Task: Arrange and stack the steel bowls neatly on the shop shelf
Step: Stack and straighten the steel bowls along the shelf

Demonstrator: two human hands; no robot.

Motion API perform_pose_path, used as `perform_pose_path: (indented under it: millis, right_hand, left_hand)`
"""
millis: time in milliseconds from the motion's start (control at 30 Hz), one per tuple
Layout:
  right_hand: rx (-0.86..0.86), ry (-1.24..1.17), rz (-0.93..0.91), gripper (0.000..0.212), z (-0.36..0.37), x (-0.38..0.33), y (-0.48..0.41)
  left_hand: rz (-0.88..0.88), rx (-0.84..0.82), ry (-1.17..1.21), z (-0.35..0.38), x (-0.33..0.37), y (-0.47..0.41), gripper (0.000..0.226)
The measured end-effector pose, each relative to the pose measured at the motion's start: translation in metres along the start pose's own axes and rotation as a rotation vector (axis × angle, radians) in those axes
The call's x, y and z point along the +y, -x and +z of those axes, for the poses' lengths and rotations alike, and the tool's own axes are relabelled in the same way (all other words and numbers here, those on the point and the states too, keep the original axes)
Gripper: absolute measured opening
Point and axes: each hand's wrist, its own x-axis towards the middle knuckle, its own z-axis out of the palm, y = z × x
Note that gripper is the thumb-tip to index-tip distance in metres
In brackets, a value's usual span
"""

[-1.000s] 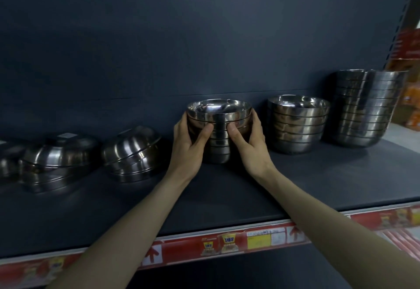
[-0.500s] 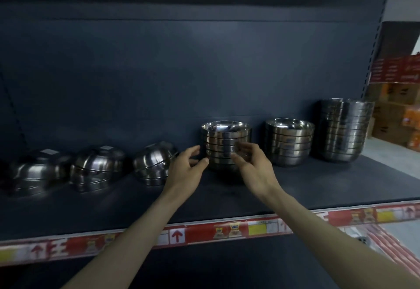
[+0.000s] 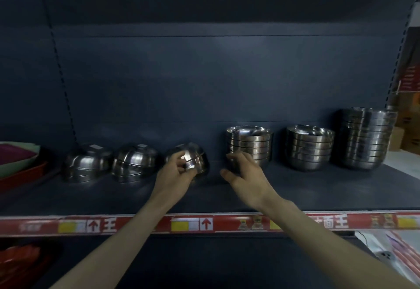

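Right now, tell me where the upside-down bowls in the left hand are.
Head view, mid-shelf: the left hand grips the upside-down bowls between an overturned stack on their left and an upright stack on their right.

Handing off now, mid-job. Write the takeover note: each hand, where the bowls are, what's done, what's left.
Left hand: grip on the tilted pile of upside-down bowls, mid-shelf.
Right hand: open, empty, in front of the near stack.
Done: three upright stacks on the shelf's right half: near stack, middle stack, tall stack.
Left: tilted pile, plus second pile and far-left pile, both upside down; probably flip and stack them upright.
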Motion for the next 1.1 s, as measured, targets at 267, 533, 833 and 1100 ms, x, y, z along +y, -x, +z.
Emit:
perform_pose_path:
  millis: [267, 533, 833, 1100]
  right_hand:
    - [-0.093, 0.092, -0.014, 0.061, 0.034, 0.005, -0.014]
    - [-0.122, 0.032, 0.049, 0.067, 0.071, 0.007, -0.052]
    - [-0.073, -0.202, 0.131, 0.069, 0.107, 0.012, -0.081]
    - [-0.230, -0.147, 0.160, 0.094, 0.112, 0.016, -0.087]
  left_hand:
    - [-0.191, 0.028, 0.082, -0.019, -0.035, -0.022, 0.089]
    - [-0.178, 0.071, 0.167, -0.008, -0.047, -0.059, 0.082]
    - [-0.166, 0.159, 0.165, 0.005, -0.065, -0.072, 0.099]
    - [-0.209, 0.096, 0.107, 0.008, -0.068, -0.075, 0.086]
